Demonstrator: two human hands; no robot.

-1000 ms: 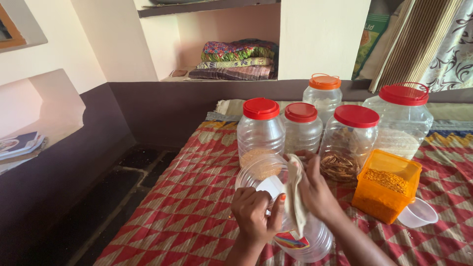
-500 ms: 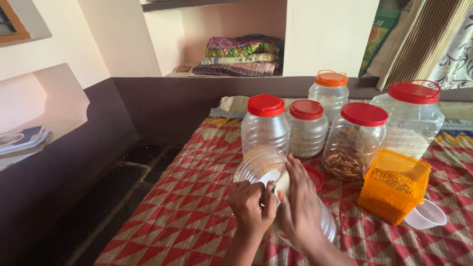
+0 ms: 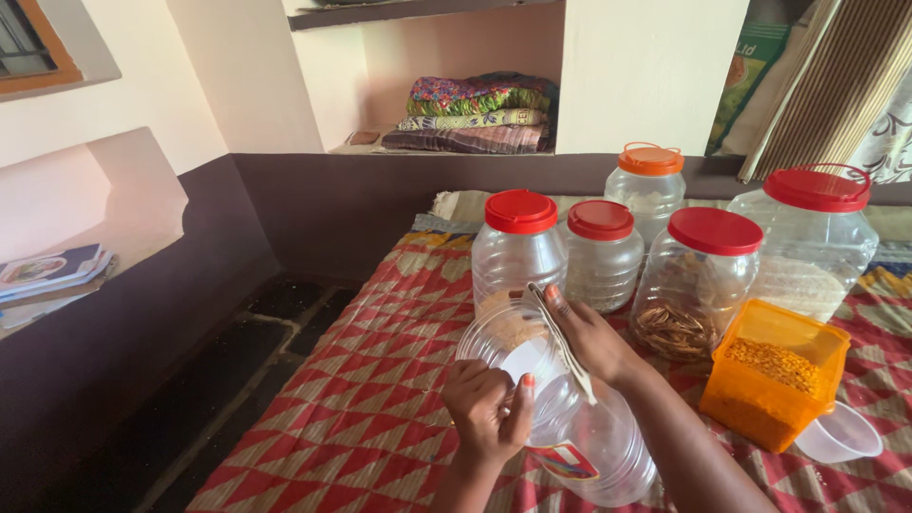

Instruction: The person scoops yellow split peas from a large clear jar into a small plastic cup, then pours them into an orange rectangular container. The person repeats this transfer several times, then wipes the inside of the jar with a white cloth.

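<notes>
Clear jar [image 3: 570,427] tilted; right hand [image 3: 589,337] fingers, pinching cloth [image 3: 560,342], now higher than earlier; left hand [image 3: 484,408] fingers grip rim.

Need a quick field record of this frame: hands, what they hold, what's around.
left hand: grips the side of the clear jar, which lies tilted with its open mouth facing away
right hand: holds a pale cloth against the jar's upper side
surface: red patterned mat
behind: five lidded plastic jars, four with red lids, one with an orange lid
right side: open orange tub of yellow grains; clear cup beside it
</notes>
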